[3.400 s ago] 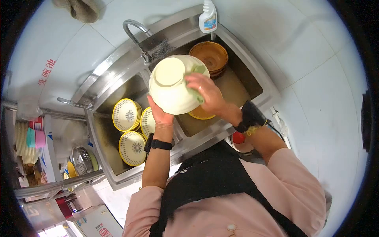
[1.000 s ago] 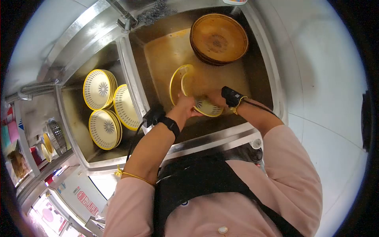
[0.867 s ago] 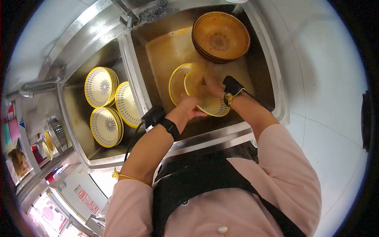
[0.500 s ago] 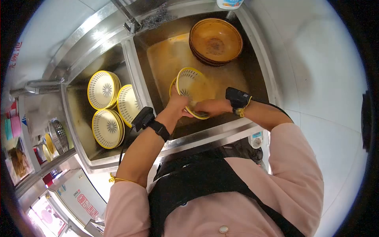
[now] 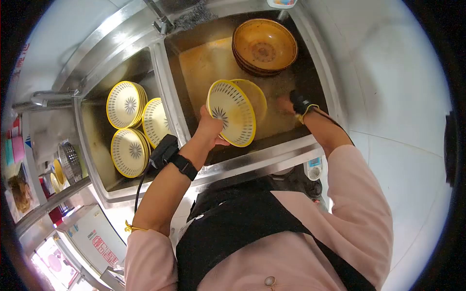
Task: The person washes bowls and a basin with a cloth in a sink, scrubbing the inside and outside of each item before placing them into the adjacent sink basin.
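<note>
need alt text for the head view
The left hand holds a tilted patterned bowl over murky water in a sink; the blurred right hand is apart from it. Brown bowls are stacked beyond, more patterned bowls at left.

You are holding a patterned bowl (image 5: 235, 109) in your left hand (image 5: 209, 127), gripping it by the side nearest that wrist. Its cream interior is carrying rows of short dark dashes around the wall and a dark starburst at the centre, just beside your grip; a yellow band is edging the rim. The bowl is tilting steeply, its mouth facing away from the grip, and a yellowish tint is showing on the inner wall across from your fingers. Beyond it, a second bowl (image 5: 259, 97) with a yellow rim is lying partly hidden in brownish water (image 5: 208, 65).
</note>
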`<state>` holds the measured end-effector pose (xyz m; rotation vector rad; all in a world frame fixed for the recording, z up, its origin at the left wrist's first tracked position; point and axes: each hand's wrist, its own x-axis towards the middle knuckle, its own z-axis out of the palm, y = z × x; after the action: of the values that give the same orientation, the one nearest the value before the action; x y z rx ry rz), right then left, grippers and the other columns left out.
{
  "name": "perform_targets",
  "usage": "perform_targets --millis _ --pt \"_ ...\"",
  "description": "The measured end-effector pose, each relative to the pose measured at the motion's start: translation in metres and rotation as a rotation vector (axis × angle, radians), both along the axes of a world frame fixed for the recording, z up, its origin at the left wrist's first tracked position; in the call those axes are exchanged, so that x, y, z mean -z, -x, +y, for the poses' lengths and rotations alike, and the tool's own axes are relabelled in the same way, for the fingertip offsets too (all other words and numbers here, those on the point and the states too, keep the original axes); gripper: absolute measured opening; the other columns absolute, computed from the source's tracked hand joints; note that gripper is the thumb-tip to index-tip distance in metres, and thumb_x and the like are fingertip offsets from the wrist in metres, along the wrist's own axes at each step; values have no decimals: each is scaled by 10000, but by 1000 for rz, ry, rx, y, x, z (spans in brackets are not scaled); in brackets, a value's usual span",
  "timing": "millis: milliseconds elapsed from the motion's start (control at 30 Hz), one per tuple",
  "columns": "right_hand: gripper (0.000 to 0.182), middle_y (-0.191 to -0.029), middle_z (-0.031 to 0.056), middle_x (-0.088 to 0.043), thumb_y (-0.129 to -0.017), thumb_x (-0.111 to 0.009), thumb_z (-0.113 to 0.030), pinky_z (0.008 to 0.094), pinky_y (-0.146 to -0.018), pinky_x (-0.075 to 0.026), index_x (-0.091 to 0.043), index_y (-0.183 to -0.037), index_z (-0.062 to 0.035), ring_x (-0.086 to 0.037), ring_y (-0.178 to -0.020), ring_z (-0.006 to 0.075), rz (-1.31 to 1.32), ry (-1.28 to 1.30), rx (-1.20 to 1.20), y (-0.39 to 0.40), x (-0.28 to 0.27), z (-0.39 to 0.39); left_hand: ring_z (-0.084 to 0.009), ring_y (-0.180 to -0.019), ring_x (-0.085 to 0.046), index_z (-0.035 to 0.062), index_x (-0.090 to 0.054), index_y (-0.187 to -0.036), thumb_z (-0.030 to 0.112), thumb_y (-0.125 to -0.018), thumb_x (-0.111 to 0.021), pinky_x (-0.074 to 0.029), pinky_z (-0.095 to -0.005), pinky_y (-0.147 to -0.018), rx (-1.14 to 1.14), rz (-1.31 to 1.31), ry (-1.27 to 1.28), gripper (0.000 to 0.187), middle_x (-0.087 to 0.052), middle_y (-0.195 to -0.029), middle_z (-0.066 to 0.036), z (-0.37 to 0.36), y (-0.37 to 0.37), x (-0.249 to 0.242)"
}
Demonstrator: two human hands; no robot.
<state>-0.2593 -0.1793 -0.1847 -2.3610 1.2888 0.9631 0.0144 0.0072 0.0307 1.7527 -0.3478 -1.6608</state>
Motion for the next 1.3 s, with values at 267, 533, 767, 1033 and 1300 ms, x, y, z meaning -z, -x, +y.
perform_targets --millis 267,533,767,1033,1300 --pt "194 -795 43 -559 -800 -521 -165 263 -646 -425 -561 -877 8 -496 -736 96 -847 -431 487 -79 -231 25 -360 -685 -612 116 -263 -1200 -107 -666 -362 -517 -487 -486 104 261 64 586 -519 -1015 -176 4 -10 -34" --pt "185 -780 62 -552 -793 -508 -134 269 -654 -421 -525 -904 13 -514 -734 112 -1225 -51 134 -156 -339 51 -357 -759 -602 64 -356 -1160 -95 -617 -412 -509 -532 -567 118 330 77 569 -549 -962 -189 11 -22 -53" --pt "289 -869 120 -527 -748 -557 -157 351 -720 -416 -488 -1002 -39 -533 -828 269 -783 -162 -494 -172 -330 94 -343 -760 -606 53 -368 -1155 -60 -659 -437 -530 -484 -531 155 354 250 512 -563 -947 -172 21 -30 -66" --pt "293 -644 146 -533 -579 -620 -196 388 -588 -443 -568 -793 -2 -556 -658 312 -495 -78 -1068 -226 -334 61 -321 -720 -611 113 -322 -1189 -51 -677 -399 -535 -449 -460 230 239 358 542 -538 -972 -144 20 -29 -81" --pt "253 -757 159 -615 -701 -584 -169 330 -570 -452 -589 -869 20 -601 -634 225 -410 -54 -79 -137 -293 7 -308 -752 -605 147 -292 -1230 -69 -672 -383 -539 -454 -484 18 200 426 605 -526 -989 -123 25 -34 -71"
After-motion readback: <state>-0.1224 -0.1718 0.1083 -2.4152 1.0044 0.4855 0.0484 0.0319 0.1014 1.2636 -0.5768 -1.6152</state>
